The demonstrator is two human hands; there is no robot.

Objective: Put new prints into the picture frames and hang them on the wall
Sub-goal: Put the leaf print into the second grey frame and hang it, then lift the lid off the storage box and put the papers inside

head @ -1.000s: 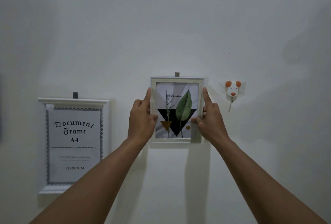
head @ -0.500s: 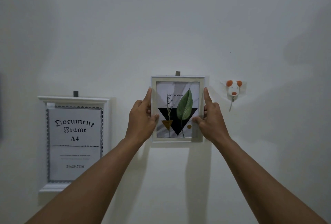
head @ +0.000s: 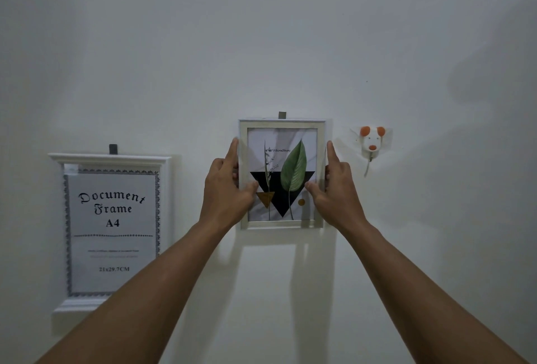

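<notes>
Head view: small frame (head: 282,223) just left of mouse hook (head: 372,142), against wall (head: 261,44). Left hand (head: 225,189) and right hand (head: 338,189) each pinch a side rail, thumb on front. Guess: light, stiff, glass fragile and slippy, so rails = best grip. Count: two frames (document frame (head: 110,158) further left of hook), two grey tabs (head: 282,115), one hook.

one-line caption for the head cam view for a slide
Left hand and right hand grip the leaf-print frame against the wall, between a hung document frame and a mouse-shaped hook.
</notes>
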